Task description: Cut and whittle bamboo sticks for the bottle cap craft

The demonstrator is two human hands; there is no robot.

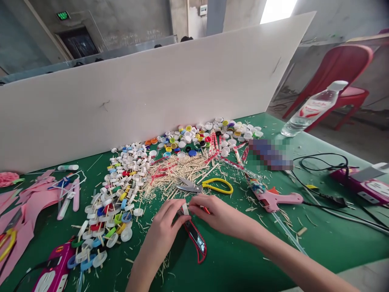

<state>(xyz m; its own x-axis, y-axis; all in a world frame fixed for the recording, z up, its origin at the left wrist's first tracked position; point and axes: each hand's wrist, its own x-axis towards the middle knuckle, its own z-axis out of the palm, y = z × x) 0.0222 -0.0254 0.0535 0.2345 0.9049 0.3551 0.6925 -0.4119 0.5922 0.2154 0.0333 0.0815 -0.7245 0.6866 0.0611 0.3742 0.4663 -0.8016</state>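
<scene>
My left hand (166, 225) pinches a small white bottle cap (185, 209), seen edge-on between thumb and fingers. Close beside it, my right hand (209, 211) has its fingers closed near the cap; a bit of red shows by them, but what they grip is hidden. Just below both hands lies a red and black utility knife (196, 239) on the green table (231, 255). Beyond the fingers rest yellow-handled scissors (217, 185), partly over a heap of thin wooden sticks (179, 172).
Caps with sticks (112, 211) spread on the left; loose caps (188, 138) lie at the back. A pink glue gun (275, 198), a water bottle (313, 111) and a power strip (364, 186) stand right. Pink strips (36, 202) lie left. A white board (152, 89) closes the back.
</scene>
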